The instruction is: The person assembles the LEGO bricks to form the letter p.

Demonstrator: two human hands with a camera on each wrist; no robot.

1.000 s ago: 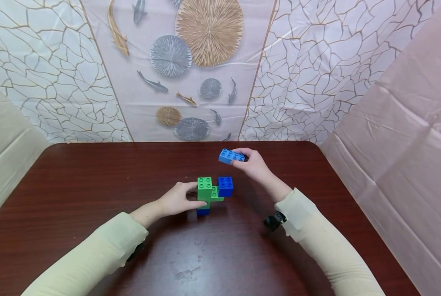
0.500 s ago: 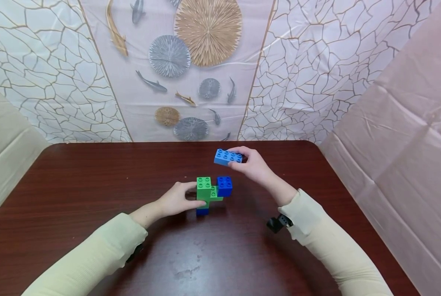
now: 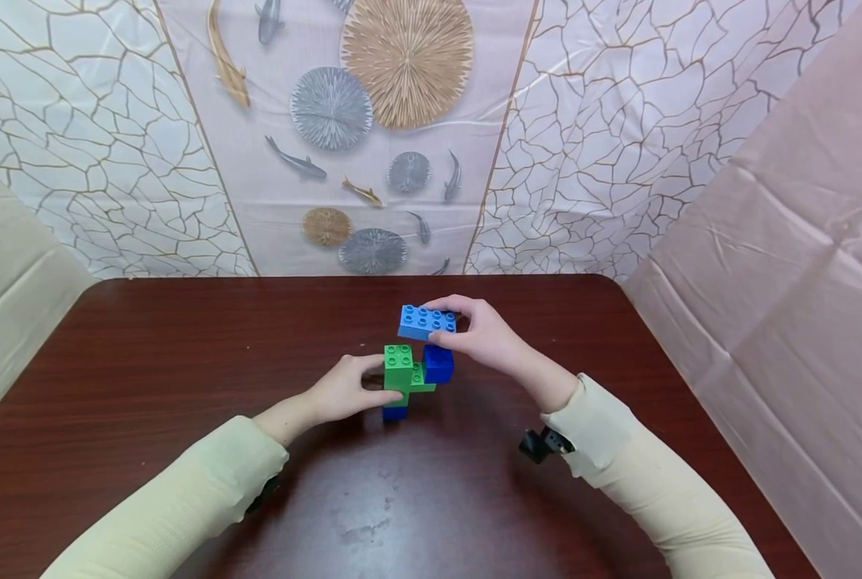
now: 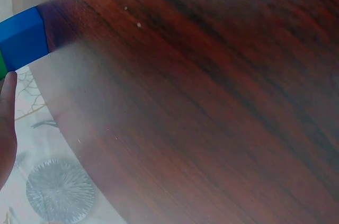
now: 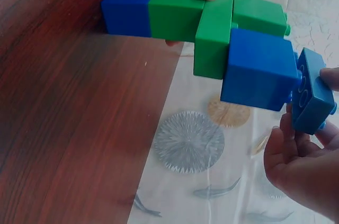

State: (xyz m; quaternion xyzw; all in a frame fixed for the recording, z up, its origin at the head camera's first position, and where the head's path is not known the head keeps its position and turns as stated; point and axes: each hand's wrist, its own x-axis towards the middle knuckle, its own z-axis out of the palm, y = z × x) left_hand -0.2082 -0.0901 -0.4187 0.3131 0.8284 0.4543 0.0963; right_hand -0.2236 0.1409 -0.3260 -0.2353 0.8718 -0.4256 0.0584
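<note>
A stack of toy building bricks stands upright on the table: a dark blue base brick (image 5: 130, 12), green bricks (image 3: 398, 368) above it, and a dark blue brick (image 3: 438, 364) on the green arm jutting right. My left hand (image 3: 344, 392) grips the green column between thumb and fingers from the left. My right hand (image 3: 485, 334) pinches a light blue eight-stud brick (image 3: 420, 322) by its right end, close over the dark blue upper brick. In the right wrist view that light blue brick's hollow underside faces the dark blue brick's studs. The left wrist view catches only the base brick (image 4: 24, 38) and a finger.
The dark wooden table (image 3: 221, 338) has a rounded far edge. Behind it hangs a patterned cloth (image 3: 373, 193) with fish and discs, and plain cloth (image 3: 764, 257) encloses the right side. A black wrist camera (image 3: 544, 444) hangs below the right sleeve.
The right hand has carried the light blue brick left and then down toward the dark blue upper brick. The left hand and the stack have stayed in place.
</note>
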